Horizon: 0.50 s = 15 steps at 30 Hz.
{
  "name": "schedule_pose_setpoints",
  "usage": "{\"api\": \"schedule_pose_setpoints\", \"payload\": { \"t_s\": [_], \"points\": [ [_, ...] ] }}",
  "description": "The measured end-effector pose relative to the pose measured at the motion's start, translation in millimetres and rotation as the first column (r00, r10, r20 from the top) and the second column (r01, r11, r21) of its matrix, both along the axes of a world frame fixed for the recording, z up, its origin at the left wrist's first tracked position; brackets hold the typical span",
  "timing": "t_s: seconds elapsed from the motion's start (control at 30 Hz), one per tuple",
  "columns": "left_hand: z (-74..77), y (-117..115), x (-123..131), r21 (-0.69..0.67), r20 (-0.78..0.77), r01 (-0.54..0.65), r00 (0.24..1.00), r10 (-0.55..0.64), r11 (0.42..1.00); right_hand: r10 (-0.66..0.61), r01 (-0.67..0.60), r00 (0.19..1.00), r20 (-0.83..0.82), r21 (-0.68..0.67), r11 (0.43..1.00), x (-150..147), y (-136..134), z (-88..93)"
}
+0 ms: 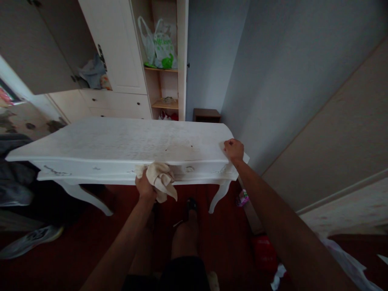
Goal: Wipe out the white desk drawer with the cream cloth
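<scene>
A white wooden table point(115, 139) with curved legs stands in front of me, its top dusty and marked with brown stains near the front. My left hand point(144, 187) is closed on a cream cloth point(160, 180) pressed against the table's front apron, beside a round drawer knob point(189, 169). My right hand point(233, 150) is closed on the table's right front corner, fingers curled over the edge.
A white wardrobe point(121, 52) with an open shelf holding plastic bags point(159, 44) stands behind the table. A small brown stool point(207, 115) sits by the grey wall. A shoe point(33, 238) lies on the red floor at left; red and white items lie at right.
</scene>
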<state>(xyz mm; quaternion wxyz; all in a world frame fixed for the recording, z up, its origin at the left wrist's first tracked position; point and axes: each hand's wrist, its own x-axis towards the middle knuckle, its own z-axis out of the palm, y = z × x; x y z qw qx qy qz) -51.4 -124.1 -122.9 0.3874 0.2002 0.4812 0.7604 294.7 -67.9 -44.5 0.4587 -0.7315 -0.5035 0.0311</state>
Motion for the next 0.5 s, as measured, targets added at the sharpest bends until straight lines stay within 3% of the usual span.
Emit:
{"api": "schedule_pose_setpoints", "payload": {
  "t_s": [0.13, 0.23, 0.3, 0.37, 0.5],
  "points": [
    [-17.4, -14.3, 47.2, 0.043, -0.177, -0.141, 0.973, 0.146, 0.989, 0.000, 0.001, 0.999, 0.045, -0.017, 1.000, 0.2, 0.9, -0.7],
    [-25.3, -23.0, 87.0, -0.009, -0.207, -0.129, 0.970, 0.124, 0.992, -0.008, 0.011, 0.998, 0.064, -0.033, 0.999, 0.2, 0.8, -0.4],
    [-24.9, -23.9, 110.0, -0.053, -0.128, -0.042, 0.991, 0.035, 0.998, -0.010, 0.012, 0.998, 0.067, -0.034, 0.999, 0.0, 0.5, -0.1],
    [-22.0, -22.2, 129.6, -0.148, 0.064, 0.023, 0.998, -0.014, 0.989, -0.006, 0.008, 0.998, 0.060, -0.033, 0.999, -0.4, 0.2, 0.1],
    [-20.7, -24.4, 166.4, -0.224, 0.369, 0.116, 0.929, -0.026, 0.968, -0.008, 0.009, 0.999, 0.049, -0.018, 1.000, -2.2, -0.5, 0.4]
  ]
}}
